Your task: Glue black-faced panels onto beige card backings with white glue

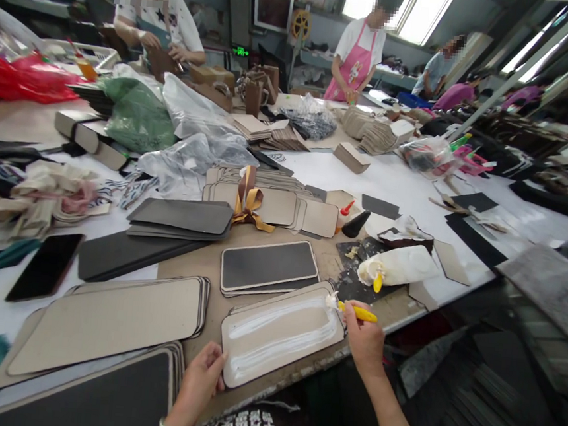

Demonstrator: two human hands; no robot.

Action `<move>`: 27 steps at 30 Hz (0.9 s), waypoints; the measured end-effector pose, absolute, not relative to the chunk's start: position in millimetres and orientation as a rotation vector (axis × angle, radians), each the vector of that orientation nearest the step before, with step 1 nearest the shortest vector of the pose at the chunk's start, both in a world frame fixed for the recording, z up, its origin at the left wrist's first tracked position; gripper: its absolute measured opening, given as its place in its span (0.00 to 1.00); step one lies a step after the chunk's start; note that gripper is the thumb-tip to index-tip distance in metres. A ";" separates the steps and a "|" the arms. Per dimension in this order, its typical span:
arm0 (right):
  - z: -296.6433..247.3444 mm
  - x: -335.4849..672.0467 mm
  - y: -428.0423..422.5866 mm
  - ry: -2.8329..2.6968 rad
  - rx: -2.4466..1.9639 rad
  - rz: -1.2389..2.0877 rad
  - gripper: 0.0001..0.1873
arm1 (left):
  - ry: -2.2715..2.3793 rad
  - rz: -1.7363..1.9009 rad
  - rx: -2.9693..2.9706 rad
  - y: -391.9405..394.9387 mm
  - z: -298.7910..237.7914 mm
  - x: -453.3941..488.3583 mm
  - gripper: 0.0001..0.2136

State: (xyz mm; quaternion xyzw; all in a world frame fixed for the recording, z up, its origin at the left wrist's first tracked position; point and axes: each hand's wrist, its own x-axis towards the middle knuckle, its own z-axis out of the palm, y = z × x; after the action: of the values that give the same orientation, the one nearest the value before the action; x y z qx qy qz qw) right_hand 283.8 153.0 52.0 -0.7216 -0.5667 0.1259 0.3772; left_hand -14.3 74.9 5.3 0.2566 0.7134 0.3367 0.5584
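Observation:
My right hand (365, 343) is closed around the yellow handle of a small glue brush (363, 313). Its white-coated tip touches the upper right corner of a beige rounded panel (277, 338). White glue streaks run along the panel's long sides and left end, and more panels lie beneath it. At the lower left corner, my left hand (204, 373) pinches the panel's edge, fingers curled. Just behind sits a dark grey panel with a beige border (269, 267). A white plastic bottle (411, 264) lies on its side, with pale glue and a yellow piece (378, 283) at its opening.
Stacked beige panels (120, 324) and dark panels (99, 396) lie left, near a phone (45, 267). Behind stand grey pieces (181, 217), a ribbon-tied bundle (249, 203) and plastic bags (194, 159). The table edge (394, 322) runs close in front. Several people work beyond.

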 end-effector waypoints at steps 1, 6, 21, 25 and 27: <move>50.5 279.5 157.6 -1.459 -1.824 0.316 0.23 | 1.682 0.795 0.607 74.9 6.3 -14.3 0.23; 49.1 251.5 159.3 -1.595 -1.677 0.372 0.19 | 1.678 0.799 0.620 74.8 8.6 -14.0 0.25; 59.6 228.5 141.7 -1.739 -1.504 0.530 0.10 | 1.690 0.783 0.624 72.4 0.2 -14.7 0.32; 68.2 242.7 118.2 -1.732 -1.497 0.566 0.10 | 1.687 0.772 0.618 71.9 -1.2 -15.5 0.33; 67.4 264.5 111.9 -1.694 -1.556 0.478 0.10 | 1.686 0.779 0.614 71.7 0.3 -15.0 0.33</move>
State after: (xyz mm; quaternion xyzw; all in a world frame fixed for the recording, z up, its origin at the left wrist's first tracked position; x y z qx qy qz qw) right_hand 264.5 111.9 67.4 -0.6109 -0.6653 0.1878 0.3859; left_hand -15.0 71.7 0.3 0.2604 0.7150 0.3303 0.5585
